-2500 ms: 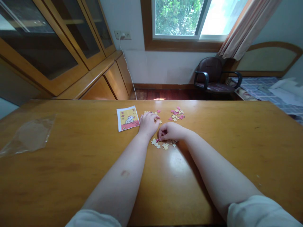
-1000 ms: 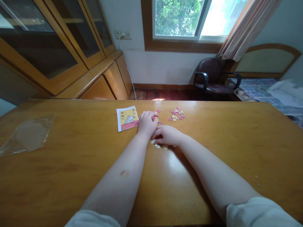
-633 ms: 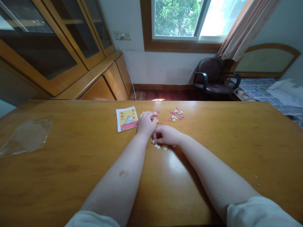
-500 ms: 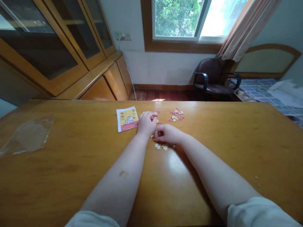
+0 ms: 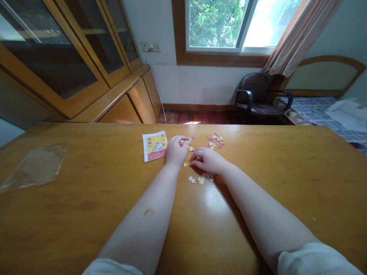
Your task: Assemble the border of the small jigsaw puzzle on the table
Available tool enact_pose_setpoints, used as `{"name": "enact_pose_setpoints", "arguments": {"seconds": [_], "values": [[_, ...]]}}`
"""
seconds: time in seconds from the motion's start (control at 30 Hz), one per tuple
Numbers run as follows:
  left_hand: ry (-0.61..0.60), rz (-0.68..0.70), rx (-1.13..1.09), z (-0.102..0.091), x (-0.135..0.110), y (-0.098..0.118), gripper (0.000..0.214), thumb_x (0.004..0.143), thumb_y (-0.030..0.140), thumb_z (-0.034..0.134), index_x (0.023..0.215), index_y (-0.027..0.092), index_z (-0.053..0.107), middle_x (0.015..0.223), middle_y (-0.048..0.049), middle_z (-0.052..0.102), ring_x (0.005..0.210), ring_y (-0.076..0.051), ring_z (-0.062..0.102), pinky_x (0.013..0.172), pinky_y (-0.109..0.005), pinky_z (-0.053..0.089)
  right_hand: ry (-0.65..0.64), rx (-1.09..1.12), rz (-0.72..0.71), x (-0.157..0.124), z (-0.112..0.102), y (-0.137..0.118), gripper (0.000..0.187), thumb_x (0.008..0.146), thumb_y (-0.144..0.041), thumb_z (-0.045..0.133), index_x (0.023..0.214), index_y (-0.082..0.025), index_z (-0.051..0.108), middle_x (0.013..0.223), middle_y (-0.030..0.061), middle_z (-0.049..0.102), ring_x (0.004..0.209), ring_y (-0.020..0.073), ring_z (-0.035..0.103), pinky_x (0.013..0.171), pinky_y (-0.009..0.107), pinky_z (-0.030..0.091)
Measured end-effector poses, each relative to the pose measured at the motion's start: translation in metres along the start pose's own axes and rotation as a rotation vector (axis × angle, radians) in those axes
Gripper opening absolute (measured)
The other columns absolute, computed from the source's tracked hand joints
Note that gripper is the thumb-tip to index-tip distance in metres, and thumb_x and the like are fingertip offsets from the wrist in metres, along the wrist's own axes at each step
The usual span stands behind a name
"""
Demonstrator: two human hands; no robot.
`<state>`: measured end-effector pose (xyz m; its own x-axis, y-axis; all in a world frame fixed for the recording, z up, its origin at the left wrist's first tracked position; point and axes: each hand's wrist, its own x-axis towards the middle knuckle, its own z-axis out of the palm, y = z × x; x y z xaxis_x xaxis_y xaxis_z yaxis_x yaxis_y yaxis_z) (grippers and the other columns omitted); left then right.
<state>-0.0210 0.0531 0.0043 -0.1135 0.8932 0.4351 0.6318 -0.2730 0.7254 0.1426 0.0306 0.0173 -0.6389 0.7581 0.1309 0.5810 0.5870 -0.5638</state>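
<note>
My left hand is curled over small pink and yellow puzzle pieces, with its fingertips closed on a piece that is mostly hidden. To its right my right hand hovers low over the table, thumb and fingers bent but apart; a yellowish bit shows in the gap between them. A lone yellow piece lies between the two wrists. Nearer me are pale loose puzzle pieces, partly shaded by the right hand. Beside my left hand lies a picture card showing a white animal on yellow and pink.
Another cluster of pink and yellow puzzle pieces lies beyond my right hand. A clear plastic bag rests at the left of the wooden table. Past the far edge stand a dark chair and a glass-fronted cabinet.
My right hand has shifted slightly right and away from me, and its pinch has loosened. The lone yellow piece shows more plainly. My left hand stays nearly in place.
</note>
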Motion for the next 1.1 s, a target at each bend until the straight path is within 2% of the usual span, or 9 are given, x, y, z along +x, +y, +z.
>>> {"name": "enact_pose_setpoints", "arguments": {"seconds": [0.1, 0.23, 0.5, 0.63, 0.77, 0.87, 0.97, 1.03, 1.1], "values": [[0.004, -0.006, -0.011, 0.0, 0.0, -0.001, 0.017, 0.082, 0.015, 0.053, 0.083, 0.019, 0.07, 0.093, -0.0048, 0.07, 0.096, -0.02, 0.062, 0.091, -0.034, 0.047, -0.042, -0.03, -0.098, -0.001, 0.004, -0.011, 0.027, 0.084, -0.029, 0.066, 0.108, -0.02, 0.071, 0.099, 0.0071, 0.065, 0.089, 0.0175, 0.059, 0.084, 0.029, 0.045], [-0.005, -0.015, -0.012, 0.0, 0.0, 0.001, 0.017, 0.082, 0.016, 0.053, 0.083, 0.018, 0.07, 0.094, -0.0054, 0.07, 0.096, -0.021, 0.062, 0.092, -0.035, 0.047, -0.079, -0.138, -0.123, -0.001, 0.007, -0.012, 0.026, 0.084, -0.032, 0.066, 0.108, -0.024, 0.073, 0.098, 0.0066, 0.064, 0.089, 0.0186, 0.057, 0.085, 0.032, 0.044], [-0.019, -0.018, -0.008, -0.002, 0.0, 0.002, 0.017, 0.082, 0.018, 0.053, 0.084, 0.019, 0.07, 0.095, -0.0054, 0.07, 0.097, -0.021, 0.062, 0.092, -0.036, 0.047, 0.075, -0.157, -0.001, -0.001, -0.002, 0.017, 0.01, 0.08, -0.025, 0.069, 0.084, -0.02, 0.077, 0.092, 0.0062, 0.068, 0.088, 0.0182, 0.059, 0.086, 0.031, 0.043], [-0.016, -0.026, -0.014, -0.002, -0.001, 0.001, 0.016, 0.082, 0.019, 0.054, 0.084, 0.02, 0.07, 0.095, -0.0054, 0.07, 0.097, -0.022, 0.062, 0.092, -0.036, 0.046, 0.092, -0.123, 0.072, -0.002, -0.009, 0.034, 0.009, 0.081, -0.021, 0.066, 0.082, -0.018, 0.075, 0.087, 0.0056, 0.069, 0.085, 0.0162, 0.062, 0.083, 0.028, 0.045], [-0.028, -0.056, -0.019, -0.002, 0.0, 0.002, 0.017, 0.082, 0.018, 0.053, 0.084, 0.02, 0.069, 0.095, -0.005, 0.07, 0.097, -0.021, 0.062, 0.092, -0.036, 0.046, 0.156, -0.205, 0.186, -0.006, -0.015, 0.047, 0.01, 0.08, -0.022, 0.065, 0.079, -0.018, 0.074, 0.086, 0.006, 0.069, 0.085, 0.0177, 0.061, 0.084, 0.029, 0.046], [-0.039, -0.063, -0.025, -0.003, 0.0, 0.003, 0.017, 0.082, 0.018, 0.053, 0.084, 0.02, 0.069, 0.095, -0.0054, 0.07, 0.098, -0.022, 0.062, 0.092, -0.036, 0.047, 0.198, -0.252, 0.26, -0.008, -0.021, 0.051, 0.012, 0.079, -0.019, 0.062, 0.079, -0.019, 0.074, 0.088, 0.0067, 0.069, 0.088, 0.0188, 0.061, 0.087, 0.03, 0.046], [-0.039, -0.067, -0.026, -0.004, 0.0, 0.004, 0.018, 0.082, 0.019, 0.052, 0.085, 0.02, 0.069, 0.095, -0.0056, 0.07, 0.098, -0.022, 0.062, 0.092, -0.036, 0.047, 0.226, -0.255, 0.305, -0.008, -0.025, 0.043, 0.013, 0.078, -0.016, 0.061, 0.08, -0.018, 0.074, 0.093, 0.0079, 0.069, 0.091, 0.0194, 0.061, 0.089, 0.031, 0.045], [-0.034, -0.065, -0.026, -0.004, 0.0, 0.003, 0.017, 0.082, 0.018, 0.052, 0.085, 0.02, 0.069, 0.095, -0.0055, 0.07, 0.098, -0.021, 0.062, 0.093, -0.036, 0.047, 0.133, -0.156, 0.249, -0.008, -0.025, 0.03, 0.01, 0.077, -0.02, 0.065, 0.082, -0.019, 0.074, 0.091, 0.006, 0.069, 0.091, 0.0181, 0.061, 0.087, 0.029, 0.045], [-0.031, -0.06, -0.028, -0.003, 0.0, 0.003, 0.017, 0.082, 0.018, 0.052, 0.084, 0.02, 0.069, 0.095, -0.0053, 0.07, 0.098, -0.021, 0.062, 0.093, -0.036, 0.047, -0.121, 0.031, 0.214, -0.007, -0.022, 0.012, 0.02, 0.069, -0.026, 0.074, 0.089, -0.022, 0.074, 0.084, 0.0011, 0.068, 0.078, 0.0148, 0.061, 0.074, 0.024, 0.047]]}}
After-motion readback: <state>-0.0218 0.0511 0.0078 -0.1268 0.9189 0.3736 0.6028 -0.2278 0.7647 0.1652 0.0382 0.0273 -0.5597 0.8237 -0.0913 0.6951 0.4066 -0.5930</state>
